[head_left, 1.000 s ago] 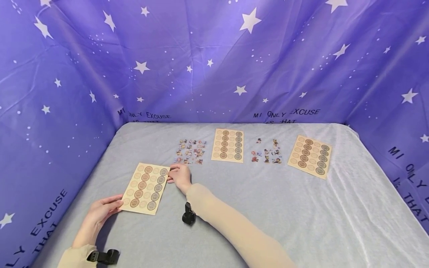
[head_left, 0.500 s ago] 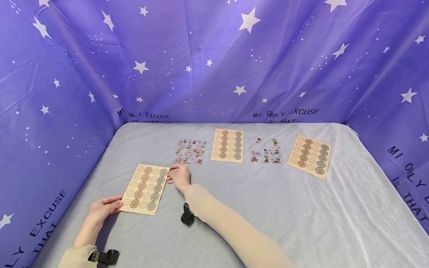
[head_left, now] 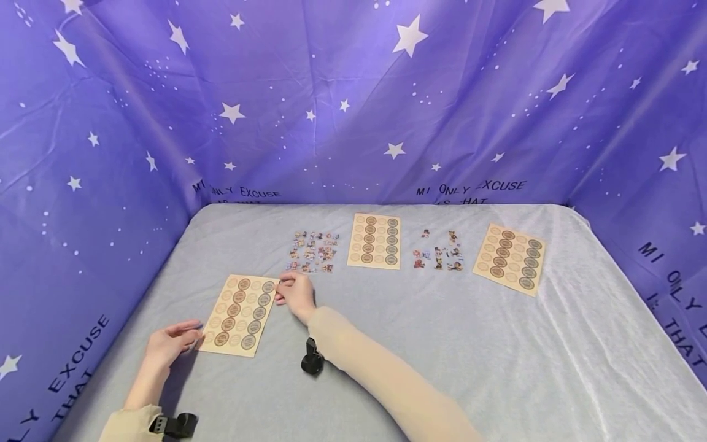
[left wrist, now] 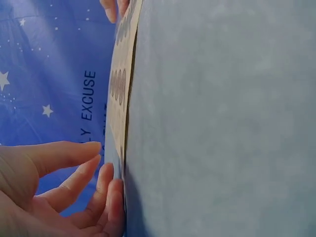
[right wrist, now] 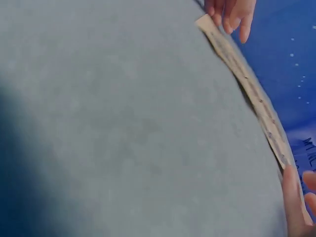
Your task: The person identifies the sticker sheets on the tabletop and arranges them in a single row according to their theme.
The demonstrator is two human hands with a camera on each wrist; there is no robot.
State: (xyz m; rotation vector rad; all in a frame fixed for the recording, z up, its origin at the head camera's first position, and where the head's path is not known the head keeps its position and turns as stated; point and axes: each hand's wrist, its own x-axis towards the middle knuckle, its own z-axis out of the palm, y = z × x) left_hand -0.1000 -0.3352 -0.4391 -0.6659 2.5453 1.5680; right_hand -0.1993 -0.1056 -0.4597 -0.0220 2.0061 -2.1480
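Note:
In the head view a beige sheet of round stickers (head_left: 237, 319), printed in brown and grey columns, lies on the grey cloth at front left. My left hand (head_left: 168, 344) is at its lower left corner. In the left wrist view that hand's thumb and fingers are spread apart, nothing pinched between them, with the lower fingers right at the sheet's corner. My right hand (head_left: 297, 293) is at the upper right corner. The right wrist view has its thumb (right wrist: 292, 200) at the sheet's edge, with a gap to its other fingers.
Across the back of the table (head_left: 469, 356) lie a cluster of small character stickers (head_left: 311, 252), a second round-sticker sheet (head_left: 374, 241), another character cluster (head_left: 439, 250) and a third sheet (head_left: 510, 259). A purple star-printed curtain (head_left: 353, 98) encloses the back and sides.
The near sheet has shifted slightly toward me and down onto the cloth. My left fingers have loosened from its corner; the right hand has barely moved.

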